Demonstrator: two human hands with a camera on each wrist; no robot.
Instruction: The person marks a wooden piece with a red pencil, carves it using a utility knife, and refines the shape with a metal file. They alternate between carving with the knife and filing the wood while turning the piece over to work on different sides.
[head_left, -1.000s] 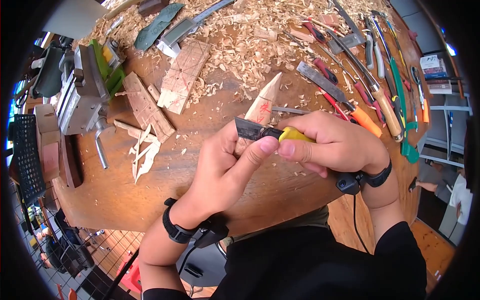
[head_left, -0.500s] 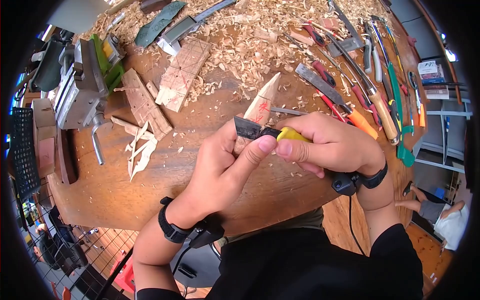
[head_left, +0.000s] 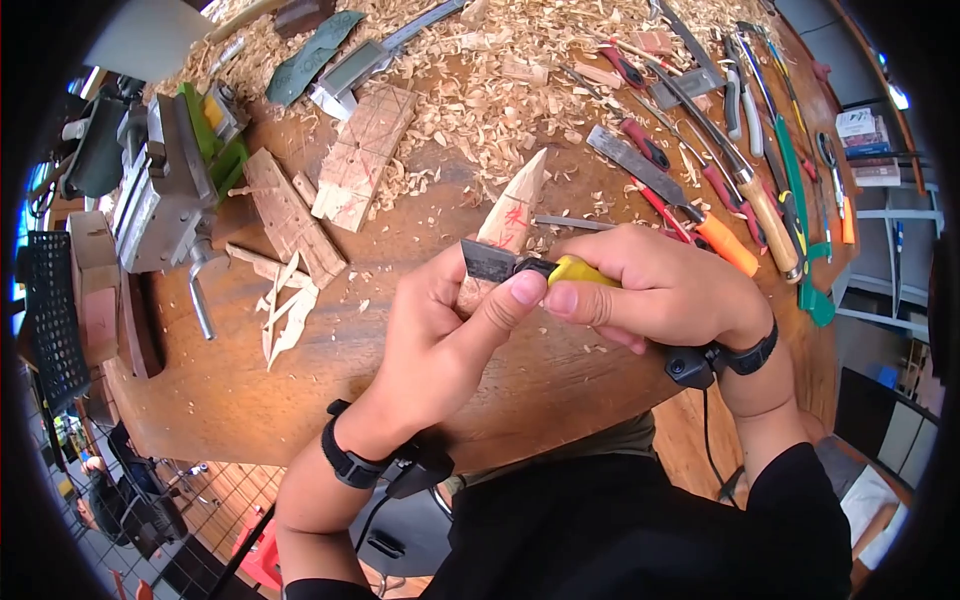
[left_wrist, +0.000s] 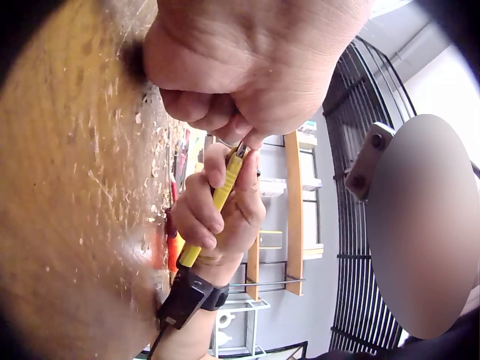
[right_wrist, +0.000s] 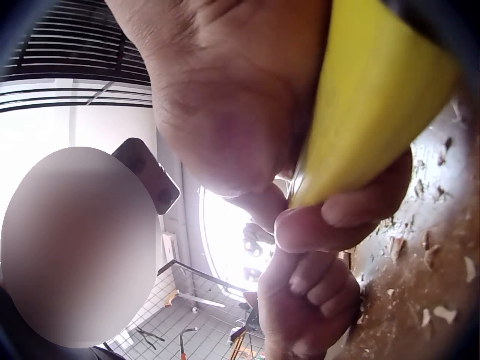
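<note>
My left hand (head_left: 437, 335) grips a pointed piece of wood (head_left: 517, 205) with red marks on its face, its tip directed away from me. In my right hand (head_left: 665, 285) is a knife with a yellow handle (head_left: 580, 270) and a broad dark blade (head_left: 490, 261). The blade lies across the wood, while the left thumb rests against the knife near the front of its handle. The left wrist view shows the right fingers wrapped along the yellow handle (left_wrist: 227, 185). The wood's lower end is hidden by the left hand.
A metal vise (head_left: 165, 190) stands at the left. Marked wooden boards (head_left: 365, 155) and split offcuts (head_left: 291, 320) lie near it. Shavings (head_left: 490, 90) cover the far table. Files and chisels, one with an orange handle (head_left: 727, 243), lie at the right.
The wood's tip has shifted slightly left, and the knife blade with it. Both hands keep their grip. A person in the right background has changed position.
</note>
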